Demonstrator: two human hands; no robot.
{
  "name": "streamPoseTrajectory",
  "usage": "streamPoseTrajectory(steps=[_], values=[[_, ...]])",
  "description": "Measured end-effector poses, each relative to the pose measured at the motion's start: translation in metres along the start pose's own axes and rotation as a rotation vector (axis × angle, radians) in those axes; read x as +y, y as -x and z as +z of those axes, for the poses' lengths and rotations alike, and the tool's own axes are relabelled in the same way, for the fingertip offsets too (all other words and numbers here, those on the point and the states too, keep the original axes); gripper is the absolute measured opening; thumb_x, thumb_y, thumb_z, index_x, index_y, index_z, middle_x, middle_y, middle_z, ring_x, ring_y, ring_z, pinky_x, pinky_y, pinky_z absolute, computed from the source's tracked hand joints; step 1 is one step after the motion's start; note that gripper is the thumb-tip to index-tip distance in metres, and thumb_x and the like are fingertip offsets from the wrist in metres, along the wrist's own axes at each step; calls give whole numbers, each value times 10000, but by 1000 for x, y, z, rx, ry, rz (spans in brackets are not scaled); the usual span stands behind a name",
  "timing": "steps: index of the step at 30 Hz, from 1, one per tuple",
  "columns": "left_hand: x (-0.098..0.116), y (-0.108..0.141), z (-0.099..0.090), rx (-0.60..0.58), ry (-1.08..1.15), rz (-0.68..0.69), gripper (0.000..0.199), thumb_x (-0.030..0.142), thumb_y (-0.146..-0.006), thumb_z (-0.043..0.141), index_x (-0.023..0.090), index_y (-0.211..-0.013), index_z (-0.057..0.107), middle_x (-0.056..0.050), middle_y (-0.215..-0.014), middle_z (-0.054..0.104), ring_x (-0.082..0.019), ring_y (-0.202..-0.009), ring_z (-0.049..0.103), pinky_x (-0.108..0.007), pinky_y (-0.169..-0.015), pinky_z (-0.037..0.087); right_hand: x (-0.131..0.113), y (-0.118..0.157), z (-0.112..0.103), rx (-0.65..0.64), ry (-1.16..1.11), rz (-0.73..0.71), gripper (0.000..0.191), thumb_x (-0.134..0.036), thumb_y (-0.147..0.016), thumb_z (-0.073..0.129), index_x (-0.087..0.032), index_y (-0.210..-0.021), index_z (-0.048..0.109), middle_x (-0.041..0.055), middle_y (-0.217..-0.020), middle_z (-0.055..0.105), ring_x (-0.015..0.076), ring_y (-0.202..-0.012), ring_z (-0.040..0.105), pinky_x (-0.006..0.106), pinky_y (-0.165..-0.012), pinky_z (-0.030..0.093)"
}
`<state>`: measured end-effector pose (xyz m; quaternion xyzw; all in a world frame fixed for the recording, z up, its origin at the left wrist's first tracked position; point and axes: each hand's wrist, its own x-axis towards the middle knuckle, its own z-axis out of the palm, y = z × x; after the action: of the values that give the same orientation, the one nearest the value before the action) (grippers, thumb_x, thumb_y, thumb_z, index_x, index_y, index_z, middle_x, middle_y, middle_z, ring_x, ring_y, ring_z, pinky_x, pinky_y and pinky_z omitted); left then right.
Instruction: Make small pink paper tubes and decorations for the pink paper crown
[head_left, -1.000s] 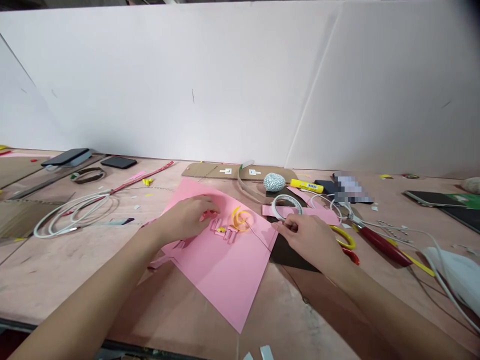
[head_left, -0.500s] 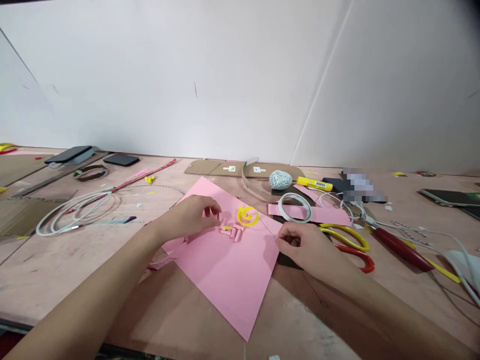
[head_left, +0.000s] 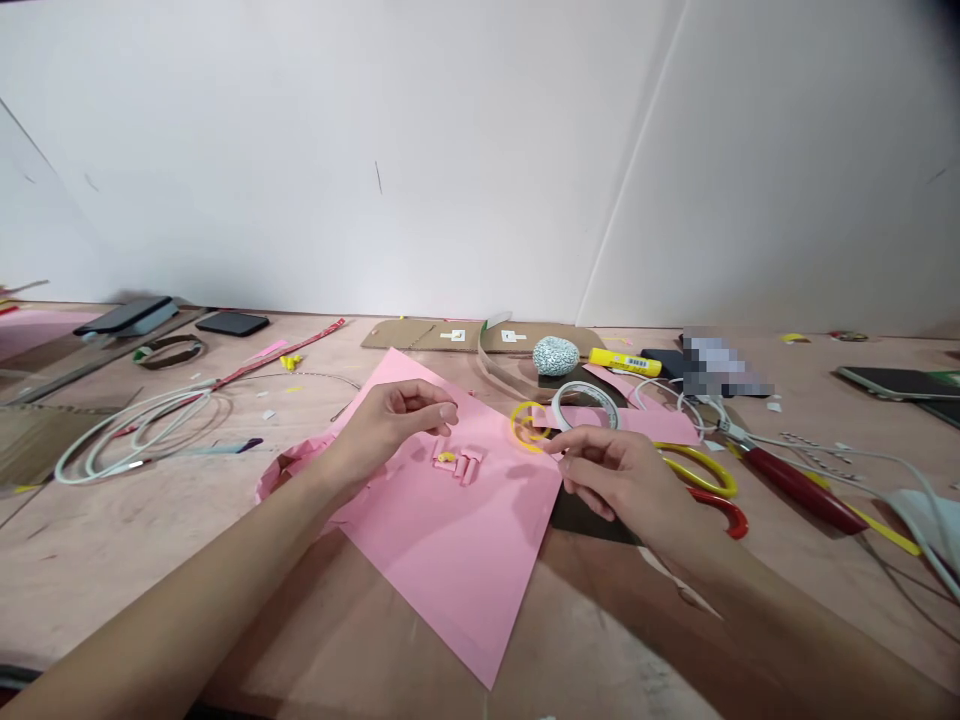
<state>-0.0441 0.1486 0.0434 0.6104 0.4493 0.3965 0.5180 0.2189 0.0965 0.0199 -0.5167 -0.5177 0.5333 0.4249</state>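
Note:
My left hand (head_left: 394, 425) hangs over the pink paper sheet (head_left: 450, 550), its fingers curled and nothing visible in them. Just below its fingertips lie several small pink paper rolls (head_left: 459, 466) with a tiny yellow piece (head_left: 446, 457) among them. My right hand (head_left: 615, 472) pinches at the edge of a yellow paper coil (head_left: 529, 427), which sits over the sheet's upper right edge. Beside the coil are a white tape roll (head_left: 583, 405) and a pink paper strip (head_left: 652, 425). Crumpled pink paper (head_left: 289, 470) lies under my left wrist.
Yellow-handled scissors (head_left: 697, 470) and red-handled scissors (head_left: 724, 515) lie right of my right hand, beyond them a red-handled tool (head_left: 799, 503). A yellow glue stick (head_left: 625, 362), speckled ball (head_left: 556, 356) and cardboard strip (head_left: 420, 335) lie behind. A white cable (head_left: 127, 445) lies left.
The yellow coil has moved right with my right hand, from the middle of the sheet to its upper right edge. My left hand has lifted and its fingers have curled.

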Motion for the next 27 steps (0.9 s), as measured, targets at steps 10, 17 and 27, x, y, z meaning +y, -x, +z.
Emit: streamPoseTrajectory(steps=[10, 17, 27], values=[[3, 1, 3, -11, 72, 13, 243, 332, -759, 820, 154, -708, 663, -15, -658, 684, -127, -582, 627, -244, -586, 508, 4, 0, 3, -120, -86, -29, 276, -274, -705, 688, -161, -956, 711, -44, -574, 559, 58, -388, 374, 222, -396, 222], [-1, 1, 4, -40, 56, 12, 225, 265, -718, 846, 152, -672, 656, -6, -599, 681, -132, -549, 633, -262, -605, 525, 1, 4, 6, -85, -150, 0, 288, -330, -753, 730, -144, -973, 722, -46, -591, 512, 64, -443, 366, 225, -431, 243], [1, 4, 4, -119, 126, -12, 230, 171, -646, 896, 158, -743, 688, 6, -726, 682, -118, -656, 642, -234, -628, 519, -7, 9, 0, -212, 43, -133, 186, -282, -780, 700, -167, -900, 783, -14, -626, 555, 56, -467, 314, 230, -432, 182]])
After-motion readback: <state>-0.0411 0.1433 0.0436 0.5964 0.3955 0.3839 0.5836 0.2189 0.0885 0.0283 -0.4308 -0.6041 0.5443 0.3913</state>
